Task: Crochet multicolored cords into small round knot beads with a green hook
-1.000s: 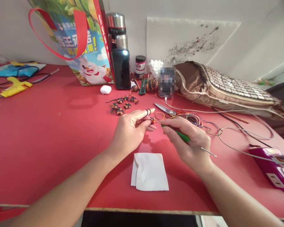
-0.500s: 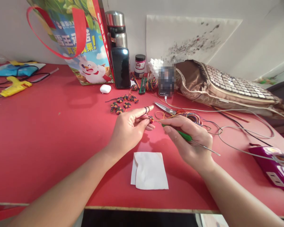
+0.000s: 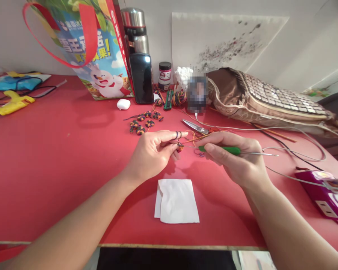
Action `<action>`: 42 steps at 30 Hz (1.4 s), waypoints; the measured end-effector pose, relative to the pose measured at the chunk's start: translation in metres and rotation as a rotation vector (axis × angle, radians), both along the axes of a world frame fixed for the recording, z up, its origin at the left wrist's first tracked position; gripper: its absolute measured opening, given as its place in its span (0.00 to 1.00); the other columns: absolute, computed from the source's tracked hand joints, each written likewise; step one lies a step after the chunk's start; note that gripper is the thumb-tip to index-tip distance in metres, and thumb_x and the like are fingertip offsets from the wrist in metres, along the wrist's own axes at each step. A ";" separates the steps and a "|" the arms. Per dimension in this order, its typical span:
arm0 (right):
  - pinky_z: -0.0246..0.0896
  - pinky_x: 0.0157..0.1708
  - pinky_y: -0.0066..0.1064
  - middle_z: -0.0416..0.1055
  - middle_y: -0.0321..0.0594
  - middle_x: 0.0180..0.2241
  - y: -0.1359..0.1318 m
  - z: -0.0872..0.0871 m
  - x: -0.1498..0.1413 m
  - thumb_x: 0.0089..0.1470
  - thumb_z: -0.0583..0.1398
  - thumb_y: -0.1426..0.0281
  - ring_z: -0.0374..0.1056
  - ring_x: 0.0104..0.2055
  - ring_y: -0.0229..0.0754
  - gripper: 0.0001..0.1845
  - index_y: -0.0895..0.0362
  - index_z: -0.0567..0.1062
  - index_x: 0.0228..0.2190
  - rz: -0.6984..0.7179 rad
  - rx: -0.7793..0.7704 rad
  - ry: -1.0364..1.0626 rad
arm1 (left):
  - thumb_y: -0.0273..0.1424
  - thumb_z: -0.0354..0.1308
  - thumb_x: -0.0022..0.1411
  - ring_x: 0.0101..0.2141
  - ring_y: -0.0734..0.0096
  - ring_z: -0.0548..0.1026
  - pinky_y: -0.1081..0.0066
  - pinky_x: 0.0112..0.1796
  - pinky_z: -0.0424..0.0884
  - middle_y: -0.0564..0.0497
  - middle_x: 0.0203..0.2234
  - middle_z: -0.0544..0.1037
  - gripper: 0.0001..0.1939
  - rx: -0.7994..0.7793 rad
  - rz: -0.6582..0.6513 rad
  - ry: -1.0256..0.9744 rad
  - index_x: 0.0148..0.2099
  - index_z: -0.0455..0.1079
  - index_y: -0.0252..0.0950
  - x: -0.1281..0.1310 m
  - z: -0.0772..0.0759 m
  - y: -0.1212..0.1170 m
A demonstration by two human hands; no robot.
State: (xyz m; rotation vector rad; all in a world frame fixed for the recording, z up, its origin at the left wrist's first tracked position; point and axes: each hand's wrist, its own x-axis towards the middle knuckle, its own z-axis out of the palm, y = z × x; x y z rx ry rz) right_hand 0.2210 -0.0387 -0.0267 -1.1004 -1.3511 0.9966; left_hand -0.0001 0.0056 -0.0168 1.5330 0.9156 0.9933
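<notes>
Between its thumb and fingers my left hand (image 3: 152,155) pinches a small multicoloured crochet piece (image 3: 180,148). Dark yarn loops round its outstretched index finger. My right hand (image 3: 233,153) is closed round the green handle of a crochet hook (image 3: 219,149), whose thin metal tip points left at the crochet piece; whether the tip is inside a stitch I cannot tell. Orange yarn (image 3: 193,139) runs from the piece toward the right hand. Beyond my left hand lie several finished crochet flowers (image 3: 149,123) on the red table.
A folded white tissue (image 3: 177,201) lies in front of me. Scissors (image 3: 195,126), a green cutter (image 3: 168,100), a yarn ball (image 3: 178,97) and a phone (image 3: 141,78) are farther back. A sequined bag (image 3: 270,99) and purple power strip (image 3: 321,193) sit right, a glue gun (image 3: 14,103) left.
My right hand has moved right, drawing the crochet hook back from the piece and turning it more level. My left hand keeps its pinch almost in place.
</notes>
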 end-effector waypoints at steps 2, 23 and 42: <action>0.67 0.24 0.29 0.80 0.41 0.27 0.002 0.002 0.002 0.55 0.76 0.65 0.69 0.26 0.37 0.05 0.54 0.90 0.33 0.020 -0.086 0.115 | 0.20 0.64 0.62 0.25 0.72 0.83 0.74 0.32 0.82 0.51 0.24 0.83 0.14 -0.089 -0.034 -0.058 0.46 0.89 0.34 0.000 0.003 0.000; 0.58 0.21 0.28 0.78 0.41 0.26 0.007 0.000 0.004 0.57 0.77 0.63 0.67 0.25 0.36 0.06 0.52 0.92 0.34 0.130 -0.052 0.205 | 0.37 0.80 0.58 0.26 0.69 0.86 0.74 0.33 0.86 0.52 0.27 0.88 0.13 -0.442 -0.107 -0.343 0.45 0.89 0.40 0.003 -0.001 -0.002; 0.40 0.18 0.27 0.66 0.33 0.16 0.015 0.002 0.004 0.49 0.80 0.59 0.47 0.17 0.30 0.12 0.54 0.89 0.29 0.231 -0.169 0.448 | 0.29 0.79 0.59 0.30 0.66 0.88 0.69 0.39 0.87 0.50 0.30 0.88 0.14 -0.419 -0.198 -0.409 0.48 0.88 0.38 0.004 0.004 -0.008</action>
